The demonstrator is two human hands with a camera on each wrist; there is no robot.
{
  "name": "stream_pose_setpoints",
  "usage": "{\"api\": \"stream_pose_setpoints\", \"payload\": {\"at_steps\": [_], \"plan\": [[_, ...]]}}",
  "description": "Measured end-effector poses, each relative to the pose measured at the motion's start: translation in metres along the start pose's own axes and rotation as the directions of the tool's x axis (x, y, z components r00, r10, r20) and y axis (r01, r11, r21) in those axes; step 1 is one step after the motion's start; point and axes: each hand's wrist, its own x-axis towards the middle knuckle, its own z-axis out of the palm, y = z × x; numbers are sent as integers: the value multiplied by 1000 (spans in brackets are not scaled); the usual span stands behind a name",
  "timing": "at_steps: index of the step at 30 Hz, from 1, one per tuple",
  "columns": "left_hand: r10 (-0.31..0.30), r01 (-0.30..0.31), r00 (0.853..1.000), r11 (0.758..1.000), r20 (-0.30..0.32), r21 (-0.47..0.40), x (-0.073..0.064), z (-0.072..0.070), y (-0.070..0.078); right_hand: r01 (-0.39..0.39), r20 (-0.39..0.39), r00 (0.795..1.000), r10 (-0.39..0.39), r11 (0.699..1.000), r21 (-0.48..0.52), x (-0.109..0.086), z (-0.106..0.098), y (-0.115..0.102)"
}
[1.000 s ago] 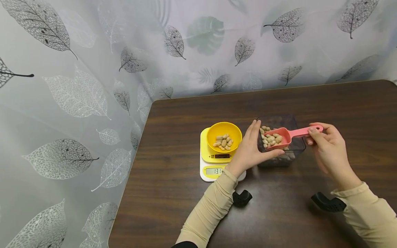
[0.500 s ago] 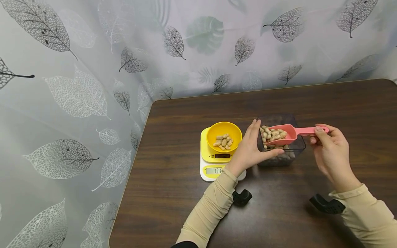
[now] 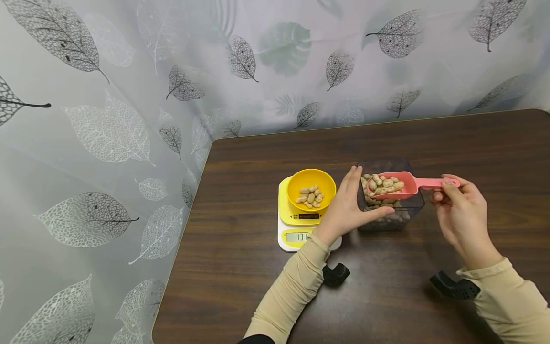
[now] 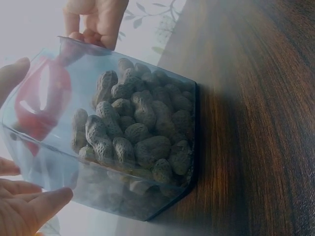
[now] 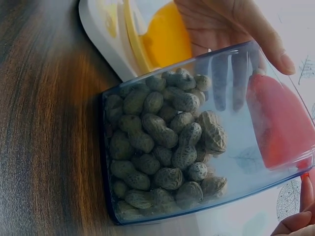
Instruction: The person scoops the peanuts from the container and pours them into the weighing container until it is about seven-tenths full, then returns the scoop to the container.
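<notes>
My right hand (image 3: pixel 461 215) pinches the handle of a pink scoop (image 3: pixel 411 185) between thumb and fingers. Unshelled peanuts (image 3: pixel 386 185) lie in the scoop's bowl, level with the top of a clear, smoky plastic box (image 3: pixel 384 225). Through the box wall in the right wrist view, the scoop (image 5: pixel 275 123) shows above the heaped peanuts (image 5: pixel 162 147). My left hand (image 3: pixel 343 209) rests on the box's left side, fingers straight along the wall and thumb stretched across the near side.
Left of the box stands a yellow-and-white kitchen scale (image 3: pixel 283 220) bearing a yellow bowl (image 3: pixel 296 184) with several peanuts (image 3: pixel 310 197). Its display (image 3: pixel 296 237) seems to read 13.1, partly covered by my left wrist. A leaf-patterned curtain (image 3: pixel 279 95) hangs behind the brown wooden table (image 3: pixel 232 248).
My right hand has drawn the scoop up and to the right, out of the heap, and more peanuts show in it. The left hand and the box have stayed put.
</notes>
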Motion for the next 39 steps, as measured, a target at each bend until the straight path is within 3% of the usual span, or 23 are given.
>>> {"api": "stream_pose_setpoints", "payload": {"at_steps": [12,22,39], "plan": [[1,-1,1000,1000,-8,11,0,-1,1,-17,14,1000,17,1000,-10,-2,4,-3],[19,-19,1000,999,-6,29,0,-5,4,-10,22,1000,9,999,40,0,9,-6],[19,-18,997,1000,-70,14,-3,-26,5,13,69,998,-15,999,34,6,41,-2]]}}
